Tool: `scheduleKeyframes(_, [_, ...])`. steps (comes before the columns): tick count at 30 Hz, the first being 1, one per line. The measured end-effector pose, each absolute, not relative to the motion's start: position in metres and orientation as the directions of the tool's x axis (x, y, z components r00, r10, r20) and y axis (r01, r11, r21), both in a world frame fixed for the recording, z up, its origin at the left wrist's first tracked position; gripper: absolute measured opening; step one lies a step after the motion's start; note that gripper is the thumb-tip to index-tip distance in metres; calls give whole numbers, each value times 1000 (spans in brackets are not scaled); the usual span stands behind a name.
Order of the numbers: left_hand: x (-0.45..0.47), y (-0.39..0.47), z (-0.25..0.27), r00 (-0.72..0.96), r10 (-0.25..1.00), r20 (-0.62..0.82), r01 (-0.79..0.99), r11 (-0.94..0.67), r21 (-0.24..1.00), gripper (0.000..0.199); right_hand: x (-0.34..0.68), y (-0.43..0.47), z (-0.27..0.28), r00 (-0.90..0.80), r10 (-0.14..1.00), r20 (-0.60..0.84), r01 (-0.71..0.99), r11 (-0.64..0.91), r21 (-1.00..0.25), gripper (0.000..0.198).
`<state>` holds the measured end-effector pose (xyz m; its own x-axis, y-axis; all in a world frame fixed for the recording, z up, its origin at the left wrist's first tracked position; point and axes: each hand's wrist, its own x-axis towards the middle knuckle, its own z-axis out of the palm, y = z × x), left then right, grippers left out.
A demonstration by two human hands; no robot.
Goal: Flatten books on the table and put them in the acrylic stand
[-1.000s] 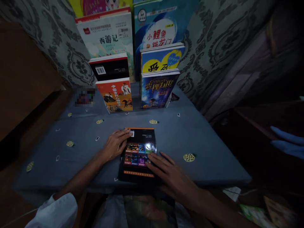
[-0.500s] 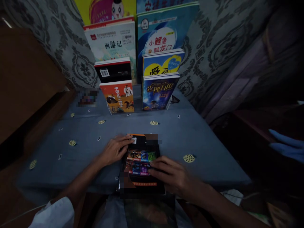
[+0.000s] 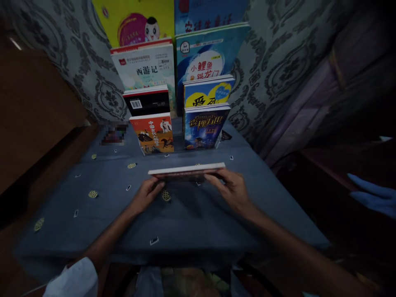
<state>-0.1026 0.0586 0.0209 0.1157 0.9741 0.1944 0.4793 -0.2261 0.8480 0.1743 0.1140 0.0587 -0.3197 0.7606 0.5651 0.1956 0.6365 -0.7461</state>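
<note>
A thin book [image 3: 188, 169] is held on edge above the cloth, its pale page edge facing up toward me and its cover mostly hidden. My left hand [image 3: 147, 193] grips the book's left end, thumb on the near side. At the right end, my right hand [image 3: 230, 187] pinches it between thumb and fingers. Just beyond stand two columns of upright books: an orange-red book [image 3: 157, 134] is frontmost on the left, and a dark blue book [image 3: 204, 128] is frontmost on the right.
A blue-grey cloth with pineapple prints covers the table [image 3: 102, 222]. Behind the front books rise a white book [image 3: 147, 68], a teal book [image 3: 210, 53] and a yellow book [image 3: 136, 20]. A patterned curtain [image 3: 269, 82] hangs behind. Blue finger-like shapes [image 3: 374, 196] show at right.
The book was lying flat near the table's front edge under both hands. Now it is lifted, tilted on edge and farther forward, held at both ends. The view has shifted slightly.
</note>
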Motion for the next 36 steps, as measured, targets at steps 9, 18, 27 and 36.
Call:
scheduleKeyframes(9, [-91, 75, 15, -48, 977, 206, 271, -185, 944, 43, 158, 153, 31, -314, 860, 402, 266, 486, -833, 34])
scheduleKeyframes(18, [-101, 75, 10, -40, 996, 76, 594, -37, 803, 36, 150, 162, 8, -359, 914, 190, 594, 381, -709, 31])
scheduleKeyframes(27, [-93, 73, 4, 90, 916, 392, 920, -227, 319, 27, 151, 156, 3, -410, 873, 265, 630, 481, -610, 30])
scheduleKeyframes(36, [-88, 81, 7, 142, 913, 383, 945, -241, 223, 29, 152, 171, -9, -472, 807, 354, 581, 587, -564, 29])
